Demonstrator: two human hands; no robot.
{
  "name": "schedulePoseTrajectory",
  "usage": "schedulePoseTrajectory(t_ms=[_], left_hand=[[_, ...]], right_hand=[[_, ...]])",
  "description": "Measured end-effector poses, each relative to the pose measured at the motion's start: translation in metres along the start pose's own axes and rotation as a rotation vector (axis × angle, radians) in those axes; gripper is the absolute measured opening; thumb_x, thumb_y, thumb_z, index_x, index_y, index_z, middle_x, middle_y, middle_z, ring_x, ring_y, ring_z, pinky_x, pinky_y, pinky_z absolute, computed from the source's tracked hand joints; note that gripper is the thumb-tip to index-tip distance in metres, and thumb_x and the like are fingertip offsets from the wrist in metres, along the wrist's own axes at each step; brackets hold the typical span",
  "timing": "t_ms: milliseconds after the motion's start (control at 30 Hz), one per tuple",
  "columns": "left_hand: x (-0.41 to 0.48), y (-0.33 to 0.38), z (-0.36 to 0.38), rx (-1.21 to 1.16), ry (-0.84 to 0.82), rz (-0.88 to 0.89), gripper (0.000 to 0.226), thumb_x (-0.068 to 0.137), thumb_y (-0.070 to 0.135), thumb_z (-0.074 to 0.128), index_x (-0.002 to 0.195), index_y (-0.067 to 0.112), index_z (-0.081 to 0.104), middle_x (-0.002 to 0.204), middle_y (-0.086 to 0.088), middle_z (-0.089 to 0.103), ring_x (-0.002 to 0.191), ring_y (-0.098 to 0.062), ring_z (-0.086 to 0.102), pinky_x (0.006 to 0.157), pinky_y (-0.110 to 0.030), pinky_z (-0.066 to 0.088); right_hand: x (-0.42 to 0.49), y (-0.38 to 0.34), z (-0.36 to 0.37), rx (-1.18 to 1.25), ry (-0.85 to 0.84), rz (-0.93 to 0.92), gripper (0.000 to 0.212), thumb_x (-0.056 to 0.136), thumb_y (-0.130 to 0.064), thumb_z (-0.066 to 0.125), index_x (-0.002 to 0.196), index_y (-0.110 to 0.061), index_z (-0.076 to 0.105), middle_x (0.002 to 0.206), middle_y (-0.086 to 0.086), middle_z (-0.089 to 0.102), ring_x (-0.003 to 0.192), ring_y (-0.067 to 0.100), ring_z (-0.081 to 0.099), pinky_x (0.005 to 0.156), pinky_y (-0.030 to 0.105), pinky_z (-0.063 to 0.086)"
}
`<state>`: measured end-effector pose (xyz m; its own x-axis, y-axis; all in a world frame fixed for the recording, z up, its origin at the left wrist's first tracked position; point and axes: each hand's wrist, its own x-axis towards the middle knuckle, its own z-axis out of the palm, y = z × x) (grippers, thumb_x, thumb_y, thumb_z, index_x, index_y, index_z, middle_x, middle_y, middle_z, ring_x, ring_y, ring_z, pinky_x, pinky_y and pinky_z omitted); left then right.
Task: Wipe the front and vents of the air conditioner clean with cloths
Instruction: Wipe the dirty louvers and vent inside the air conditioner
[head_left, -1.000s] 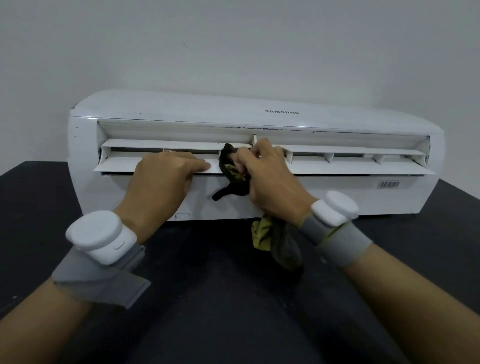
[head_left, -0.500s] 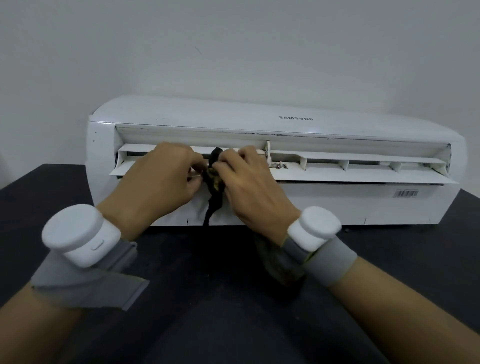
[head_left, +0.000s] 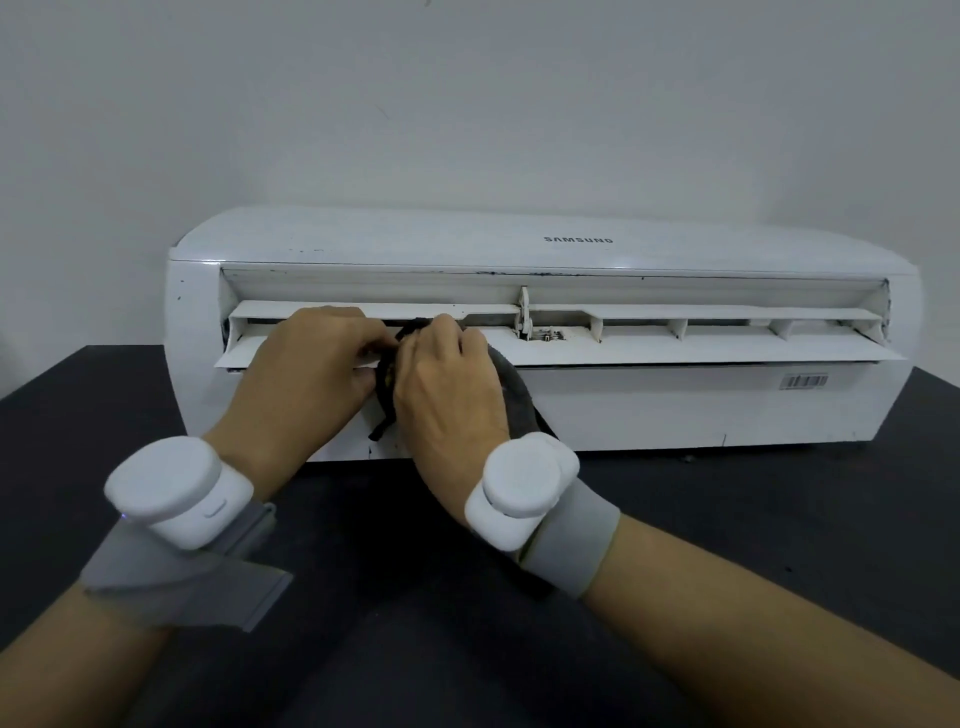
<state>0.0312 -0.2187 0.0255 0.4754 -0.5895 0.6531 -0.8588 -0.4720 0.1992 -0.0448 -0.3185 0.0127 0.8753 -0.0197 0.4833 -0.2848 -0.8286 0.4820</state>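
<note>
Vent step: both hands, left hand (head_left: 306, 364) and right hand (head_left: 447, 379), had their grip clenched on the dark cloth (head_left: 387, 384) at the louvre (head_left: 675, 351) of the Samsung air conditioner (head_left: 571, 410); next, likely sweep toward 3 o'clock.

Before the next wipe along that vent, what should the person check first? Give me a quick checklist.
1. Dark cloth gripped by right hand: ok.
2. Left hand steadying the lower flap: ok.
3. Air conditioner resting flat on the black table: ok.
4. Vent slot right of the centre hinge unobstructed: ok.
5. Cloth face clean enough: cannot tell.
6. Unit unplugged: cannot tell.
</note>
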Motion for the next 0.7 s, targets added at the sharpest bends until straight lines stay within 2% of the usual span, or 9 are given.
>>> schedulePoseTrajectory(t_ms=[100, 333, 433, 533, 700], left_hand=[[0.001, 0.001, -0.002, -0.008, 0.004, 0.014, 0.03, 0.067, -0.005, 0.068, 0.088, 0.014, 0.076, 0.078, -0.001, 0.071, 0.074, -0.023, 0.065, 0.066, -0.03, 0.047], [0.004, -0.002, -0.007, -0.066, -0.048, -0.047, 0.024, 0.069, -0.001, 0.072, 0.088, 0.014, 0.076, 0.083, 0.0, 0.072, 0.074, -0.016, 0.063, 0.074, -0.032, 0.052], [0.007, -0.013, -0.015, -0.033, -0.092, -0.117, 0.02, 0.072, 0.011, 0.078, 0.091, 0.014, 0.074, 0.087, 0.0, 0.071, 0.077, -0.012, 0.06, 0.077, -0.03, 0.051], [0.007, -0.027, -0.024, 0.065, -0.135, -0.233, 0.033, 0.067, 0.023, 0.084, 0.096, 0.014, 0.072, 0.091, 0.0, 0.069, 0.082, -0.016, 0.059, 0.08, -0.034, 0.052], [0.011, -0.031, -0.032, 0.088, -0.19, -0.241, 0.031, 0.064, 0.018, 0.086, 0.093, 0.012, 0.074, 0.087, -0.002, 0.071, 0.074, -0.014, 0.058, 0.075, -0.025, 0.046]], right_hand=[[0.001, 0.004, -0.004, 0.048, -0.016, 0.008, 0.03, 0.096, -0.008, 0.03, 0.121, 0.0, 0.043, 0.113, 0.012, 0.051, 0.106, 0.027, 0.041, 0.073, 0.033, 0.027], [-0.005, 0.0, -0.012, 0.105, -0.006, 0.069, 0.028, 0.094, -0.007, 0.031, 0.115, -0.004, 0.05, 0.107, 0.01, 0.054, 0.104, 0.026, 0.043, 0.071, 0.033, 0.027], [0.001, -0.004, -0.013, 0.199, -0.039, 0.104, 0.029, 0.093, -0.009, 0.035, 0.118, 0.0, 0.044, 0.112, 0.016, 0.051, 0.109, 0.03, 0.037, 0.075, 0.035, 0.024], [0.004, -0.009, -0.014, 0.317, -0.062, 0.151, 0.032, 0.09, -0.012, 0.043, 0.12, -0.001, 0.042, 0.118, 0.018, 0.049, 0.113, 0.031, 0.034, 0.083, 0.037, 0.026], [0.015, -0.023, -0.014, 0.401, -0.013, 0.131, 0.029, 0.091, -0.01, 0.039, 0.119, -0.006, 0.046, 0.119, 0.013, 0.051, 0.115, 0.031, 0.033, 0.085, 0.038, 0.025]])
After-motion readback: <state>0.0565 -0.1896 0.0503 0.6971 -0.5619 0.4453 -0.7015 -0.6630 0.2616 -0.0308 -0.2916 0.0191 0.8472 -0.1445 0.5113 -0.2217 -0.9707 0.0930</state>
